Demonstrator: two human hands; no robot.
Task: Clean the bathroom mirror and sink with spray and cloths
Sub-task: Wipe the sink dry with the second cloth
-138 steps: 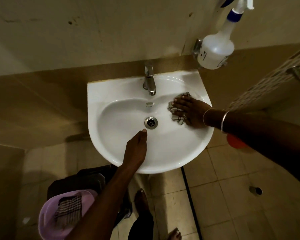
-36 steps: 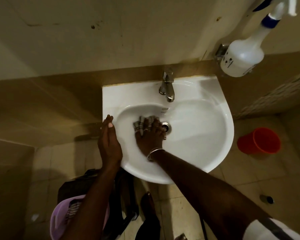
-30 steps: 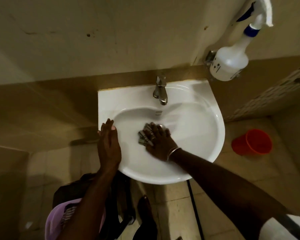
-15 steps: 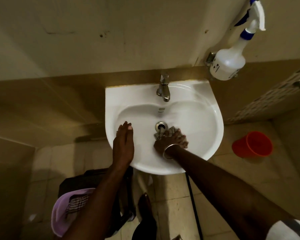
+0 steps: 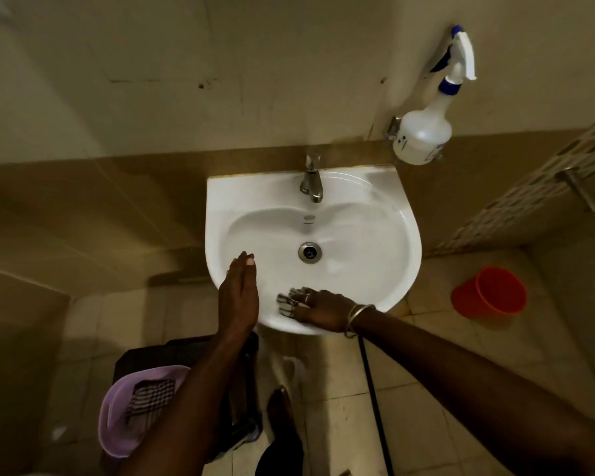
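Observation:
A white wall-mounted sink (image 5: 385,235) fills the middle of the view, with a metal tap (image 5: 311,182) at the back and a drain (image 5: 310,252) in the bowl. My right hand (image 5: 323,309) presses a checked cloth (image 5: 287,304) against the sink's near rim, fingers spread over it. My left hand (image 5: 239,297) rests flat on the near-left rim with nothing in it. A white spray bottle (image 5: 423,130) with a blue collar hangs on the wall to the right of the sink. No mirror is in sight.
A purple basin (image 5: 117,417) with a second checked cloth (image 5: 150,398) sits on a dark stool (image 5: 172,352) below left. An orange bucket (image 5: 488,292) stands on the tiled floor at right. My foot (image 5: 280,407) is under the sink.
My right hand has slid the cloth from beside the drain down to the sink's near rim. My left hand stays on the near-left rim.

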